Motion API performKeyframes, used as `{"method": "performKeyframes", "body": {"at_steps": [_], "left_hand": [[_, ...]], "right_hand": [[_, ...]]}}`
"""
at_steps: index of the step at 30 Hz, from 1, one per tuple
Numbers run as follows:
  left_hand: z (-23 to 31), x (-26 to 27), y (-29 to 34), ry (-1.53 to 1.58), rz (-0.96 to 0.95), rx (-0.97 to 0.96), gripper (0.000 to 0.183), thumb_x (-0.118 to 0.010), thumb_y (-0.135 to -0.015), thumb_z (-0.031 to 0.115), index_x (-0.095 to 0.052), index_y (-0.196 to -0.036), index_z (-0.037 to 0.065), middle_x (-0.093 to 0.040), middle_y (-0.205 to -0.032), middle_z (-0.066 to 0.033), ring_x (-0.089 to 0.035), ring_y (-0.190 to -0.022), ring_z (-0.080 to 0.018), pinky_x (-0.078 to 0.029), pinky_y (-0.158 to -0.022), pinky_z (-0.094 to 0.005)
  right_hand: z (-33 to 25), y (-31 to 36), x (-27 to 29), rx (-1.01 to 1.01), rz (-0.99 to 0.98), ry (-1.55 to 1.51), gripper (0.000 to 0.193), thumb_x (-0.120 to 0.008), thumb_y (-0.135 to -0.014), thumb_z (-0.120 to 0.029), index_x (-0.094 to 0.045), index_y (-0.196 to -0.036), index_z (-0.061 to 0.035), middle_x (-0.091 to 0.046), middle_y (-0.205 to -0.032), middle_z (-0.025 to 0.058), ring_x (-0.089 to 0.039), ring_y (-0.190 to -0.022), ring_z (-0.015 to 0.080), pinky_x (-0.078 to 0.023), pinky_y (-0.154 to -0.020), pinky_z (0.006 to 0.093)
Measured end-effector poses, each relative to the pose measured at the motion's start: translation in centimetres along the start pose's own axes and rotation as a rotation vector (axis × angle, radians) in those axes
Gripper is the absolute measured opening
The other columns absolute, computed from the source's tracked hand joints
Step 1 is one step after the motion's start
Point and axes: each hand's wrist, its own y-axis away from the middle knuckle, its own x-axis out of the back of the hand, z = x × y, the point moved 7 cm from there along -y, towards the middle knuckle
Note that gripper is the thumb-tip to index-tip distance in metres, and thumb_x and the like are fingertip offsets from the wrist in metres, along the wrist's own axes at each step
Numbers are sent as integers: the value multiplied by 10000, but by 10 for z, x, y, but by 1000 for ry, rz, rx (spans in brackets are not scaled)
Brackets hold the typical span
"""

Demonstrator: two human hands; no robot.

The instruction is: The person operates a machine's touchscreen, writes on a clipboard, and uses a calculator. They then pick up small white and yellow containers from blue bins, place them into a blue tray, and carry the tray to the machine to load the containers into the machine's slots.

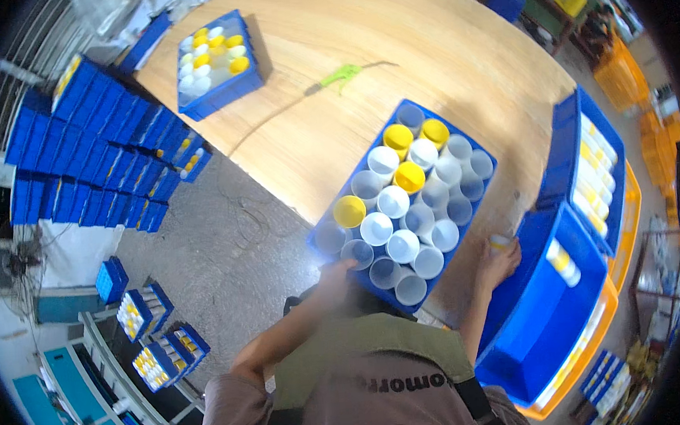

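Note:
A blue tray (pixel 322 220) full of white and yellow cups lies on the wooden table (pixel 393 69), right in front of me. My left hand (pixel 336 276) grips the tray's near left edge. My right hand (pixel 499 261) is closed round a small yellow-topped cup (pixel 500 241), beside the rim of a tall blue crate (pixel 549 316) at my right. Some cups in the tray are yellow, most are white or translucent.
A second blue tray (pixel 220 95) of cups sits at the table's far left. A green-handled tool (pixel 335 76) lies mid-table. More blue crates (pixel 577 143) with cups stand on orange ones at the right. Stacks of blue bins (pixel 94 142) fill the floor at the left.

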Motion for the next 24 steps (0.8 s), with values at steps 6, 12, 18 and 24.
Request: {"method": "performKeyframes", "body": {"at_steps": [6, 12, 18, 24], "left_hand": [[18, 50, 8, 548, 187, 110, 303, -570, -875, 257, -630, -1043, 11, -617, -893, -103, -583, -782, -210, -480, -660, -368], [84, 163, -37, 1061, 283, 40, 65, -559, -840, 75, -537, -884, 33, -566, -753, -41, -548, -622, -157, -480, -574, -271], [204, 343, -124, 1242, 396, -445, 306, -599, -923, 153, -554, -1144, -54, -628, -1057, -118, -624, -875, -191, -550, -753, -338], [225, 428, -230, 939, 418, -393, 689, -643, -906, 465, -447, -1330, -41, -632, -1079, -165, -635, -848, -259, -535, -750, -396]], "right_hand": [[-143, 38, 28, 33, -770, -1322, 633, -345, -1052, -424, -299, -1476, 44, -340, -1519, 184, -330, -1397, 278, -280, -1137, 389], [-371, 35, 55, 552, -639, -1356, 606, -430, -1022, -301, -253, -1497, 31, -332, -1512, 205, -339, -1390, 313, -240, -1146, 399], [-622, -2, -38, 607, -752, -1169, 524, -506, -1010, -267, -397, -1421, 39, -488, -1391, 187, -460, -1289, 254, -346, -1082, 351], [-773, -7, -155, 799, -1152, -1146, 491, -474, -1029, -292, -433, -1432, -15, -483, -1419, 126, -440, -1306, 236, -339, -1094, 359]]}}
